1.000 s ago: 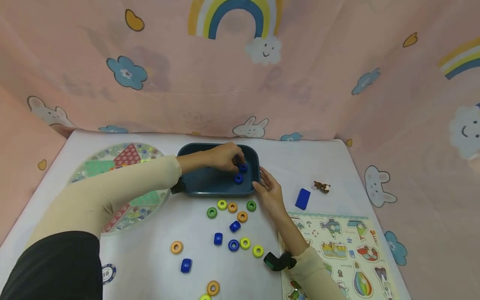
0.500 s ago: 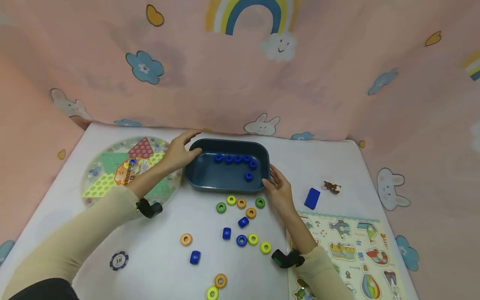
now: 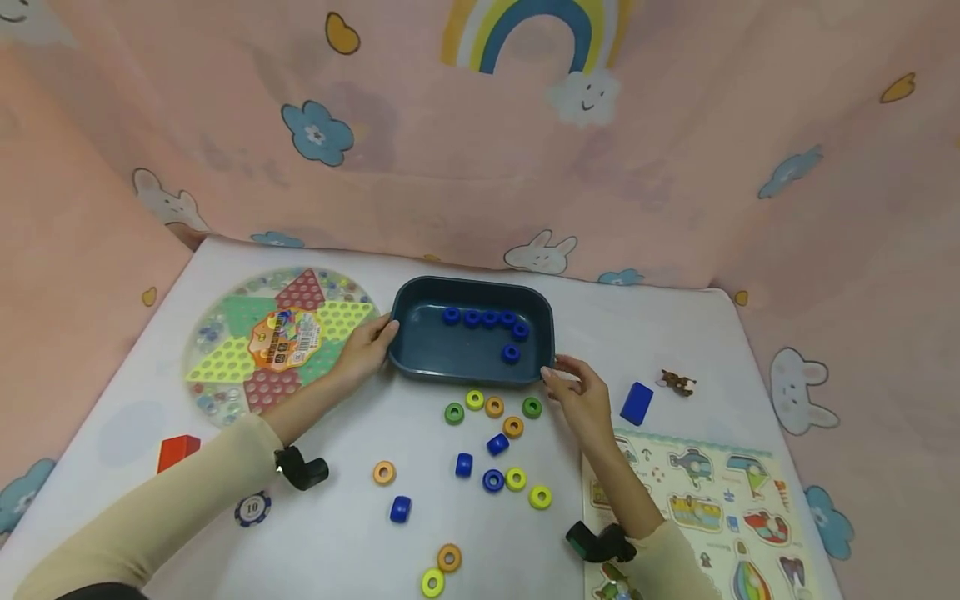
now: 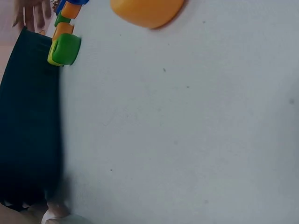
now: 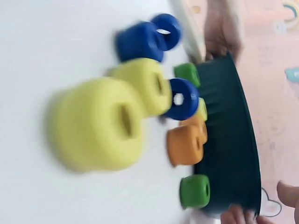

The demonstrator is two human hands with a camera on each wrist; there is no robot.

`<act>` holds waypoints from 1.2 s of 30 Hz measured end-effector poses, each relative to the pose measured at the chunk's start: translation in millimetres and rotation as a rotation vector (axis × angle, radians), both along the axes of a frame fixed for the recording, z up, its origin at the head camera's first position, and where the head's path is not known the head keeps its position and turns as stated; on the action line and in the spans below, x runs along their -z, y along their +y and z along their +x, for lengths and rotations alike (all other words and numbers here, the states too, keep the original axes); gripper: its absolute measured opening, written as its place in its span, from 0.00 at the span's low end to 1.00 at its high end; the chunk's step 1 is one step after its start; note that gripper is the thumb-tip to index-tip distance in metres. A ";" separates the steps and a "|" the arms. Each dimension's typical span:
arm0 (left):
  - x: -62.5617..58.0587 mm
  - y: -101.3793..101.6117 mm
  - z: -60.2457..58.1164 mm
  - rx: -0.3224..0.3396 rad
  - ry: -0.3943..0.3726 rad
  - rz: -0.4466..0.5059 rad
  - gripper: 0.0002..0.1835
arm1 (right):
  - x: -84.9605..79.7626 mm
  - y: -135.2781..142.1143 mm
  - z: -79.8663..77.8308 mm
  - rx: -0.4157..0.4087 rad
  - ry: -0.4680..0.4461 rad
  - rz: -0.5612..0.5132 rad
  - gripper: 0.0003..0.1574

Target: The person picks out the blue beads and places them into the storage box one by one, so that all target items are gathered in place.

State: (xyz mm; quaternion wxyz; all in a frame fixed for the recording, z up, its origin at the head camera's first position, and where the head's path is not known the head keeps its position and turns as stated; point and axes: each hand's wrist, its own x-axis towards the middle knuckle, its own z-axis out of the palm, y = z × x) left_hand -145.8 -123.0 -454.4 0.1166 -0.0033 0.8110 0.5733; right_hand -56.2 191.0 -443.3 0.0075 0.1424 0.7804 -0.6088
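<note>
A dark blue-green tray stands on the white table, with several blue ring beads inside, mostly in a row along its back and bending down the right side. My left hand grips the tray's left end, thumb near the rim; in the left wrist view only a little of it shows at the bottom corner. At the right end, my right hand holds the tray's edge with thumb and fingers. In front of the tray lie loose beads: yellow, orange, green and blue.
A round star-patterned game board lies left of the tray. Near the left sleeve are a red block and a poker chip. To the right are a blue block, a small brown figure and a picture puzzle board.
My left hand has drawn back from the beads inside the tray, reached its upper left corner, then come down to its left end. The right hand has stayed at the right end.
</note>
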 end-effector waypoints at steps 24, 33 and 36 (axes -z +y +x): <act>4.5 -4.3 3.1 0.023 0.054 -0.007 0.28 | 13.0 -61.0 55.4 -0.604 0.138 0.730 0.17; 5.4 -1.8 1.6 0.019 0.038 0.013 0.29 | -12.4 -40.1 35.3 -0.563 0.224 0.439 0.18; 4.9 -2.1 1.7 0.014 0.041 0.015 0.28 | -21.7 -29.9 20.6 -0.544 0.255 0.336 0.20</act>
